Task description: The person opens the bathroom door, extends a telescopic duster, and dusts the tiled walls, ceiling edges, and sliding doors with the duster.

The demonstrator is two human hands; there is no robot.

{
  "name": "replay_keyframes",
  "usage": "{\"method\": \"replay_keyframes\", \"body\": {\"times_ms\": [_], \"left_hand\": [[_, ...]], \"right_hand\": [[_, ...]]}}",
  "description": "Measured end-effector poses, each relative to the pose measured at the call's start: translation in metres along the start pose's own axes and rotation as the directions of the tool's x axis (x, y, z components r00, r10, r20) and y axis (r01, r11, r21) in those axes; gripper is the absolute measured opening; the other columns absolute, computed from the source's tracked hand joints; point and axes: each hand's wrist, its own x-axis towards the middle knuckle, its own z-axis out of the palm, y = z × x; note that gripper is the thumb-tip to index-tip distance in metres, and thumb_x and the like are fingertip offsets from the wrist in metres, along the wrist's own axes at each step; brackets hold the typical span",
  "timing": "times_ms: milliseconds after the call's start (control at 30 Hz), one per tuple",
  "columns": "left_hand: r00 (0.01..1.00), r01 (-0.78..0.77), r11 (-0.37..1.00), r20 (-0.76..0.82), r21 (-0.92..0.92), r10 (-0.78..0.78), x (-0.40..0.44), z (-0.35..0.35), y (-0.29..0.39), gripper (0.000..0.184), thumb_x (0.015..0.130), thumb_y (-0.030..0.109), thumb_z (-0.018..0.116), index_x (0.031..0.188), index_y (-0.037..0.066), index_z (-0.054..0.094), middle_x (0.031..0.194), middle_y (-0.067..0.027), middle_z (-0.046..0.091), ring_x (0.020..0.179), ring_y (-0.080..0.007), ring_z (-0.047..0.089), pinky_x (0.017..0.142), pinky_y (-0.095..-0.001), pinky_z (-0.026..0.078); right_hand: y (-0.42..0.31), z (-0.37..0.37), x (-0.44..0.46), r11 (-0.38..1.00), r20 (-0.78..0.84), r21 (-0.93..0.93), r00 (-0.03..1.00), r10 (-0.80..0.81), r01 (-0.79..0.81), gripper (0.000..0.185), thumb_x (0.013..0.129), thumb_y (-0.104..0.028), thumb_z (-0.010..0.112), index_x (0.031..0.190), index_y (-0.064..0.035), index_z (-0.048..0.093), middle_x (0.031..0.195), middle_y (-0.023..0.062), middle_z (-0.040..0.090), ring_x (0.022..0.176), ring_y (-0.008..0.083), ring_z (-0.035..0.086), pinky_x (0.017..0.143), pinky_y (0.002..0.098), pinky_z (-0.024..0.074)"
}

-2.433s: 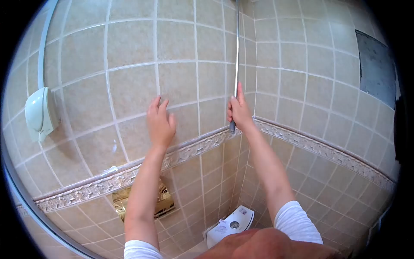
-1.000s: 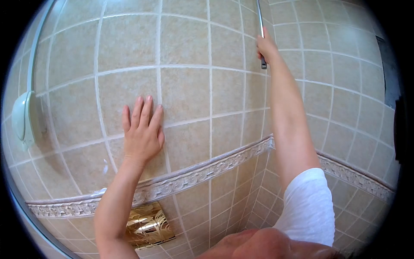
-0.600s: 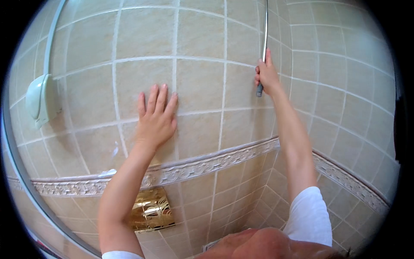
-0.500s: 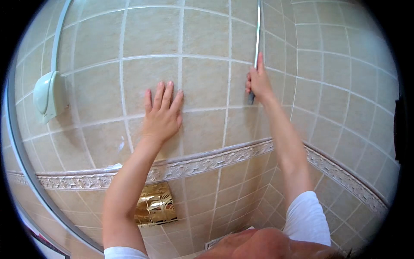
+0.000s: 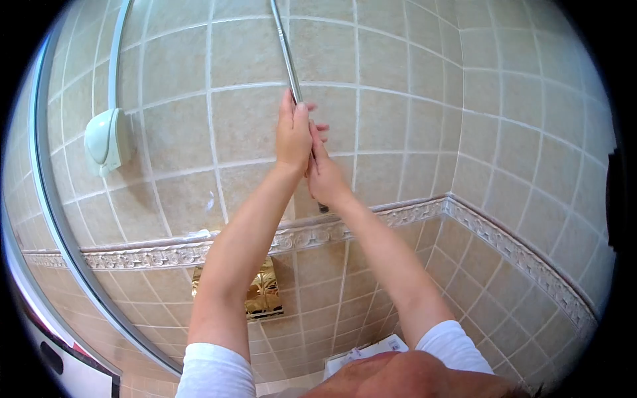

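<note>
A thin metal pole (image 5: 284,50) with a dark lower end runs up out of the top of the head view, leaning a little to the left. My left hand (image 5: 293,132) is closed round it, with the thumb lying along the metal. Just below and to the right, my right hand (image 5: 325,176) also grips the pole near its dark end, close against the left hand. Both hands are in front of the beige tiled wall (image 5: 249,56). The pole's upper end is out of view.
A pale green switch box (image 5: 103,140) with a conduit above it is on the wall at left. A metal-framed edge (image 5: 73,265) runs down the left side. Below the relief border (image 5: 159,255) hangs a shiny gold holder (image 5: 265,292). A white object (image 5: 385,346) lies low near the corner.
My left hand has left the wall and taken hold of the pole. My right hand has moved left and down with the pole, which now leans left.
</note>
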Motion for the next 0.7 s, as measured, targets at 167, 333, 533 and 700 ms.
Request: {"method": "replay_keyframes", "body": {"times_ms": [167, 333, 533, 700], "left_hand": [[0.989, 0.145, 0.986, 0.020, -0.078, -0.144, -0.025, 0.027, -0.022, 0.047, 0.092, 0.016, 0.032, 0.136, 0.010, 0.019, 0.072, -0.0069, 0.051, 0.054, -0.0158, 0.054, 0.049, -0.0283, 0.049], [0.980, 0.182, 0.982, 0.076, 0.045, -0.185, -0.059, 0.074, -0.067, 0.048, 0.093, 0.018, 0.033, 0.138, 0.010, 0.017, 0.068, -0.0066, 0.051, 0.053, -0.0146, 0.053, 0.048, -0.0283, 0.048], [0.883, 0.270, 0.884, 0.268, 0.381, -0.385, -0.093, 0.126, -0.104, 0.048, 0.091, 0.018, 0.037, 0.136, 0.009, 0.025, 0.061, -0.0070, 0.050, 0.049, -0.0146, 0.052, 0.047, -0.0297, 0.045], [0.859, 0.160, 0.835, 0.343, 0.527, -0.381, -0.119, 0.152, -0.162, 0.045, 0.090, 0.023, 0.040, 0.131, 0.007, 0.032, 0.070, -0.0227, 0.058, 0.060, -0.0320, 0.059, 0.058, -0.0429, 0.046]], "right_hand": [[0.003, -0.036, -0.029, 0.991, 0.106, -0.017, 0.985, 0.133, -0.132, 0.059, 0.089, -0.014, 0.036, 0.139, -0.0257, 0.007, 0.102, 0.0270, 0.054, 0.085, 0.0446, 0.054, 0.068, 0.0479, 0.0427], [0.036, -0.066, -0.079, 0.947, 0.002, -0.080, 0.950, 0.311, -0.310, 0.061, 0.088, -0.012, 0.038, 0.139, -0.0254, 0.008, 0.103, 0.0266, 0.054, 0.086, 0.0447, 0.054, 0.069, 0.0478, 0.0427], [0.115, -0.071, -0.141, 0.940, -0.343, -0.237, 0.927, 0.154, -0.244, 0.062, 0.087, -0.012, 0.042, 0.139, -0.0220, 0.010, 0.110, 0.0231, 0.054, 0.082, 0.0406, 0.058, 0.067, 0.0442, 0.0450], [0.148, -0.066, -0.182, 0.589, -0.241, 0.745, 0.697, 0.675, -0.313, 0.058, 0.087, -0.023, 0.049, 0.136, -0.0113, 0.022, 0.132, 0.0105, 0.038, 0.116, 0.0224, 0.041, 0.094, 0.0329, 0.0362]]}}
